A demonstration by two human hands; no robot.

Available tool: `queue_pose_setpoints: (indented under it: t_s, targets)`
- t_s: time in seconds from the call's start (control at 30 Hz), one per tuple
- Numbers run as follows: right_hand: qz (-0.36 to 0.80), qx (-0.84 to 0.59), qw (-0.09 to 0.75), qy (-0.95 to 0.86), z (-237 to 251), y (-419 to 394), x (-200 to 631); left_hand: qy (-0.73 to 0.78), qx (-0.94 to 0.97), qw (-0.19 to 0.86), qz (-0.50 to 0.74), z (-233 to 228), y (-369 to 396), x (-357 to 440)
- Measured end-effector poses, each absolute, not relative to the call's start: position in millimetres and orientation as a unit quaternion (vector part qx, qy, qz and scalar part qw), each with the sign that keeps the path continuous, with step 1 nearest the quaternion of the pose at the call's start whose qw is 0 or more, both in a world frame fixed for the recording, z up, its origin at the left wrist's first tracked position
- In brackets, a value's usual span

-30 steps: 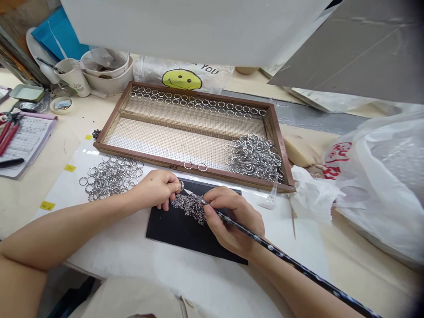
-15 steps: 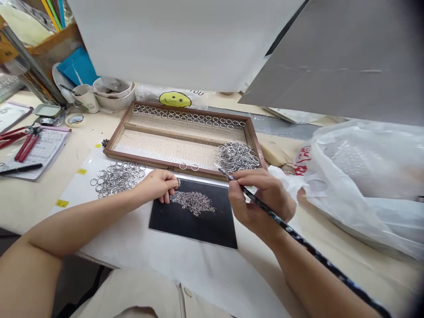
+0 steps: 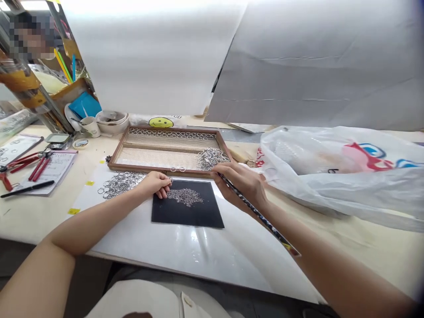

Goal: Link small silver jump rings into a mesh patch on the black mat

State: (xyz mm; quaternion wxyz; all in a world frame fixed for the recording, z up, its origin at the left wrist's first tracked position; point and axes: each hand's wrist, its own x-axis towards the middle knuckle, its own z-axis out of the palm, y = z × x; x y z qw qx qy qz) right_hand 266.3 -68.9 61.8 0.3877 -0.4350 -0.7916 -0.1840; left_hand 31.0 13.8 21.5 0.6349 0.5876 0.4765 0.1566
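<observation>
Pick-up stick, long, thin and dark with pale flecks, sits in the right hand, pinched like a pencil. Its long axis runs from near right to far left, the back end trailing over the forearm and the tip pointing at the near right corner of the wooden mesh tray, just beside the heap of metal rings there. The left hand rests on the counter at the far left edge of the black mat, fingers curled around what seems to be one small ring, though it is too small to be sure. A scatter of tiny stones lies on the mat. By my reading the step is setting stones into the held ring, with the stick off to the side. The next move calls for a small, steady swing of the tip over the scatter and a light touch on one stone.
</observation>
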Motion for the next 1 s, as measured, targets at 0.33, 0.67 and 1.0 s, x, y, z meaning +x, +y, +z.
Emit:
queue_pose_setpoints:
  t_s: [0.33, 0.67, 1.0]
  targets:
    - [-0.026, -0.567, 0.474, -0.673, 58, -84, 218, 0.431, 0.586, 0.631, 0.268, 30, 9, 34]
    - [0.03, -0.568, 0.527, -0.632, 30, -71, 199, 0.36, 0.541, 0.652, 0.391, 38, 0, 34]
    - [-0.066, -0.525, 0.488, -0.694, 19, -70, 203, 0.317, 0.491, 0.71, 0.393, 57, -5, 33]
